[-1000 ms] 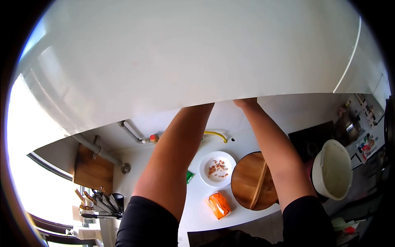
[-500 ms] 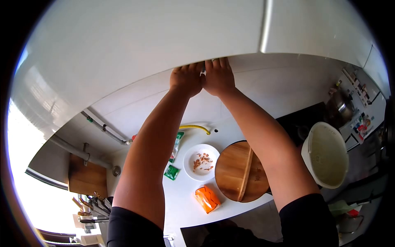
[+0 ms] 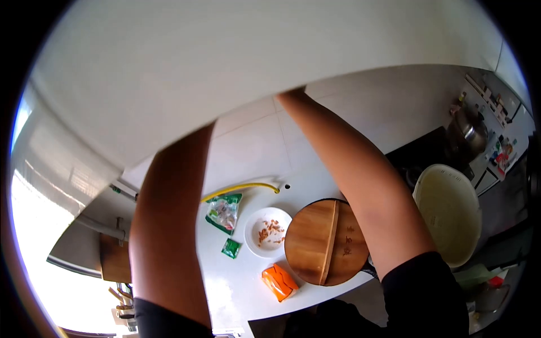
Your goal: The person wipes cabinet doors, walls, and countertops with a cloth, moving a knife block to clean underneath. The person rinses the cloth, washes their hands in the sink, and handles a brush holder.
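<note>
Both my arms reach up to the white overhead cabinet (image 3: 270,45), and its lower edge hides both hands. My left forearm (image 3: 174,191) passes behind that edge on the left. My right forearm (image 3: 349,146) rises to it near the middle, with only the wrist area showing. Whatever the hands touch or hold is out of sight. Well below them on the white counter (image 3: 236,298) stand a white bowl (image 3: 253,242) with small reddish-brown pieces in it and a round wooden lid (image 3: 307,242) with a crossbar.
A green-and-clear packet (image 3: 224,211), a small green sachet (image 3: 231,248) and an orange package (image 3: 279,282) lie near the bowl. A yellow hose (image 3: 242,186) runs along the back. At right are a pale bucket (image 3: 448,219) and a metal pot (image 3: 470,132); at lower left, knives (image 3: 121,298).
My hands, earlier close together at the cabinet's lower edge, have gone up behind it. The arms have spread apart, the left one moving left. The view has shifted slightly.
</note>
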`<state>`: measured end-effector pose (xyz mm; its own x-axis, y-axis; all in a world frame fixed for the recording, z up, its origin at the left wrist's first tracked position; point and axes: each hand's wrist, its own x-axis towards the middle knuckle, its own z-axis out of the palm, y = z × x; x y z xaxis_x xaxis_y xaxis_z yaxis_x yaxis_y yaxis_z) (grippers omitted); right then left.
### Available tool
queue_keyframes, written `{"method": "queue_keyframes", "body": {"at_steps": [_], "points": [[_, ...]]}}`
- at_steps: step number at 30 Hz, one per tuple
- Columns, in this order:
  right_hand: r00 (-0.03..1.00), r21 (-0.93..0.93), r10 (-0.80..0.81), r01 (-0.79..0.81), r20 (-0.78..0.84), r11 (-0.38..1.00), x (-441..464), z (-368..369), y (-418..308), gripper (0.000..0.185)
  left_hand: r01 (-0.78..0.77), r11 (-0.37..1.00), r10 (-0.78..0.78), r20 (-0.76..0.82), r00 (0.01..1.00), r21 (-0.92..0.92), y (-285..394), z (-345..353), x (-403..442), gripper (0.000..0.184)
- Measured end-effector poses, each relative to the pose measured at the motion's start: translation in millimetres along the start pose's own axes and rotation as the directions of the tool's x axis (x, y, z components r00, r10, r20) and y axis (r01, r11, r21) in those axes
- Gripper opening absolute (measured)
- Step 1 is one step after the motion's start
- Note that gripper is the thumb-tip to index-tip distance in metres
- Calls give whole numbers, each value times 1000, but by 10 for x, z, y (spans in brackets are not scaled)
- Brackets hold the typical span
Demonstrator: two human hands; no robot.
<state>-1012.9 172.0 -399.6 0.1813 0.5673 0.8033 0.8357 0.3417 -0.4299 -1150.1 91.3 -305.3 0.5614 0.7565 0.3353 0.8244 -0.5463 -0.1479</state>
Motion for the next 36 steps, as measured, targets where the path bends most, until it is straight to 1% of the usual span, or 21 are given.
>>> {"method": "queue_keyframes", "body": {"at_steps": [1, 3, 5, 6, 7, 9, 12, 13, 15, 16, 18, 19, 21, 24, 25, 27, 28, 30, 32, 34, 36], "points": [[984, 1, 90, -91, -155, 996, 83, 29, -157, 70, 53, 999, -52, -30, 998, 9, -158, -8, -40, 61], [927, 21, 184, -188, -328, 982, 278, -85, -175, 72, 64, 982, -38, -146, 989, 177, -820, 161, -84, 60], [939, 13, 27, -24, -342, 1000, 493, -304, 38, 73, 6, 965, 37, -161, 986, 260, -971, 103, -160, 62], [936, 12, -23, 29, -352, 1000, 615, -417, 143, 74, -5, 912, 88, -185, 979, 409, -1003, 106, -231, 67], [919, -161, -74, 11, -388, 987, 813, -542, 321, 75, -9, 837, 142, -201, 969, 548, -1005, 81, -284, 72], [898, -332, -114, -38, -424, 942, 916, -596, 400, 76, 24, 774, 155, -226, 962, 633, -894, 84, -343, 74], [733, -25, -31, 18, -680, 1000, 1021, -337, -53, 76, 52, 723, 139, -219, 966, 688, -970, 87, -269, 77], [671, 70, 14, 56, -741, 996, 1037, -262, -159, 76, 57, 770, 105, -214, 971, 635, -960, 106, -285, 78], [616, 167, 77, 91, -784, 982, 993, -231, -174, 75, 57, 813, 66, -189, 980, 579, -993, 147, -306, 79], [717, 25, -29, 65, -697, 998, 961, -267, -93, 76, 61, 723, 101, -192, 976, 688, -1056, 187, -295, 80], [880, -268, -181, 64, -439, 961, 848, -377, 190, 79, 54, 623, 143, -181, 973, 780, -1144, 213, -264, 81], [884, -252, -121, 4, -452, 968, 799, -380, 410, 80, 28, 607, 201, -188, 961, 794, -1192, 206, -261, 81], [821, -100, 101, -189, -562, 977, 745, -303, 901, 80, 11, 575, 267, -200, 943, 818, -1295, 207, -234, 82], [699, 45, 373, -439, -610, 897, 710, -22, 1343, 82, -2, 525, 472, -289, 833, 851, -1370, 227, -143, 82], [698, 49, 391, -456, -600, 889, 690, 51, 1240, 82, -13, 576, 397, -266, 878, 817, -1256, 213, -207, 82], [740, 18, 359, -426, -569, 905, 658, 213, 853, 83, -20, 625, 320, -234, 918, 780, -1225, 186, -212, 81], [781, -17, 323, -392, -535, 920, 599, 244, 571, 83, -33, 597, 384, -249, 889, 801, -1264, 201, -180, 81], [888, -124, 202, -275, -413, 953, 491, 224, -36, 84, -42, 568, 434, -256, 864, 822, -1317, 226, -247, 81], [960, -201, 35, -94, -278, 975, 349, 234, -446, 85, -71, 616, 403, -236, 884, 785, -1216, 162, -326, 82], [941, -149, -176, 138, -289, 979, 178, 332, -434, 82, -100, 664, 385, -224, 896, 741, -1083, 117, -330, 84], [949, -181, -223, 185, -223, 966, 176, 154, -208, 75, -128, 677, 398, -214, 892, 725, -1068, 131, -296, 85]]}}
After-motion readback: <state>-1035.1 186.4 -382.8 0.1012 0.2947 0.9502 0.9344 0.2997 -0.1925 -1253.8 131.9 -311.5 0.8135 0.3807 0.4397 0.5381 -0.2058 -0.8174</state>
